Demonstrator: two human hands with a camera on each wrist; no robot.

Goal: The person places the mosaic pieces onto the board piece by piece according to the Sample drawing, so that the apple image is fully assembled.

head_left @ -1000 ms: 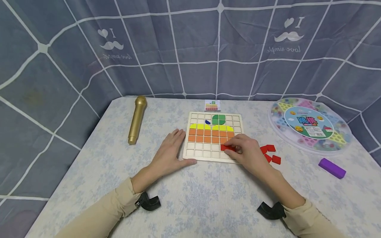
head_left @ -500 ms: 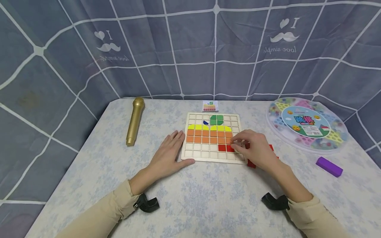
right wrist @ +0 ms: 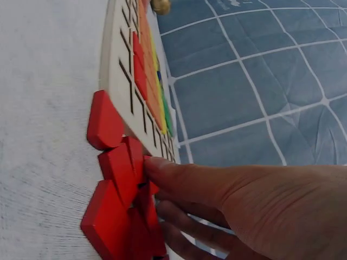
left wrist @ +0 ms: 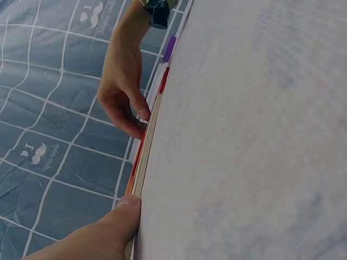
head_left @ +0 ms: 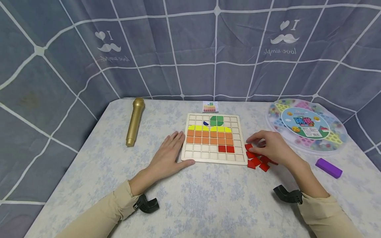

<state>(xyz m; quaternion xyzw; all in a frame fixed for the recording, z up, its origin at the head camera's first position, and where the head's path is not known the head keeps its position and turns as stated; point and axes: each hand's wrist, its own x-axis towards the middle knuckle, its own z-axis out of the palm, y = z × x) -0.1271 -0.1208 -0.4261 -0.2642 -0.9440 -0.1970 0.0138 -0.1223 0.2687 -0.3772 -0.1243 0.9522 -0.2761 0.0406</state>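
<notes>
A wooden grid board (head_left: 196, 154) lies on the table, with rows of yellow, orange and green pieces plus a small dark blue one. Two red square tiles (head_left: 226, 149) sit side by side below the orange rows. Flat beside the board's left edge, my left hand (head_left: 167, 151) rests with its thumb at the near corner. My right hand (head_left: 272, 147) is over a pile of loose red tiles (head_left: 264, 167) at the board's right side. Its thumb and forefinger pinch a red tile (head_left: 248, 147); in the right wrist view the thumb (right wrist: 168, 170) touches red among the pile.
A small picture card (head_left: 210, 106) lies behind the board. To the left is a gold microphone (head_left: 135, 122). A round clear box with a colourful label (head_left: 306, 122) stands at the back right, a purple block (head_left: 328, 168) in front of it. A grey checked curtain hangs behind.
My right hand has let go of a red tile on the board and moved right to the loose tiles. Two red tiles now show in the grid. The left hand stays put.
</notes>
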